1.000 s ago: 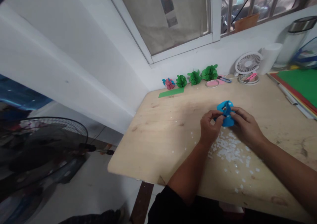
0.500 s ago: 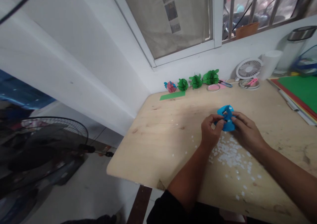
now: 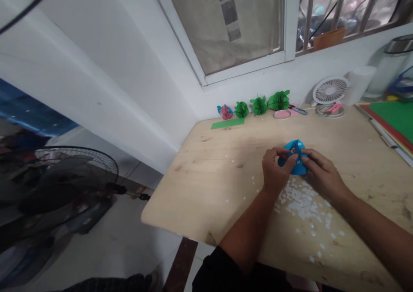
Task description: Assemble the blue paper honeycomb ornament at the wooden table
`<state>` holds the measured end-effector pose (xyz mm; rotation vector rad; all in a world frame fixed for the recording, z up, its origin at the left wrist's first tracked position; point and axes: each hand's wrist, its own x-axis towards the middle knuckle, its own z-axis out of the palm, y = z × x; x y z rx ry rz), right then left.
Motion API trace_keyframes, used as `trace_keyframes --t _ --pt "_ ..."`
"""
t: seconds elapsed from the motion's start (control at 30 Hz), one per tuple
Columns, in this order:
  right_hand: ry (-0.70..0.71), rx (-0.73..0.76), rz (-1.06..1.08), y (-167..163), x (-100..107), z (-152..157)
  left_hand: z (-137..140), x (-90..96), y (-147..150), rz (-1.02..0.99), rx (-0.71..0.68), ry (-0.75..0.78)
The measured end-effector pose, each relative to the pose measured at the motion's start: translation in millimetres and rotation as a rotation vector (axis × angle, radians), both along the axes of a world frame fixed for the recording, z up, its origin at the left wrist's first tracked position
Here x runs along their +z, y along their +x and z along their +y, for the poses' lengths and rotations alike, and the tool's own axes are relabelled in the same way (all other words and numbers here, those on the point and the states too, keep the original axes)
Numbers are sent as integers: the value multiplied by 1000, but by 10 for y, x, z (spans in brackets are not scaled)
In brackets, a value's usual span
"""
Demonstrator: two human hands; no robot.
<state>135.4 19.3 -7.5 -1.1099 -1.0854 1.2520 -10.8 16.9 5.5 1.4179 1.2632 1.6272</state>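
Between my two hands is a blue folded paper piece (image 3: 300,169) with small white squares stuck on it, held just above the wooden table. My left hand (image 3: 276,168) pinches its left side, thumb across the front. On the right edge, my right hand (image 3: 323,171) grips the paper between thumb and fingers. Part of the blue paper is hidden behind the fingers. Below the hands lies a scatter of small white paper squares (image 3: 301,200) on the table (image 3: 206,180).
Along the wall stand a pink-and-blue paper figure (image 3: 225,112) and several green ones (image 3: 259,105), behind a green strip (image 3: 227,123). Further right are a cutter (image 3: 298,110), a small white fan (image 3: 331,90) and coloured sheets (image 3: 392,117). A black floor fan (image 3: 74,175) stands left of the table.
The blue paper has turned slightly in my hands, and its upper opening looks narrower. My left thumb has shifted right over its front. The whole view has moved a little.
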Motion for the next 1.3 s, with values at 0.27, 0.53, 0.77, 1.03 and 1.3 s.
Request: trace_keyframes --t 0.27,0.53,0.77,1.03,1.3 --pt "55 15 8 10 -14 9 -7 11 -3 83 44 52" --pt "-59 35 264 -19 82 -27 -50 33 31 266 119 331" --pt "-89 49 331 -36 195 -71 -110 94 83 360 136 384" --pt "-120 30 382 0 226 -64 -125 97 103 444 145 402" --pt "-84 63 341 44 216 -59 -147 90 113 522 154 502"
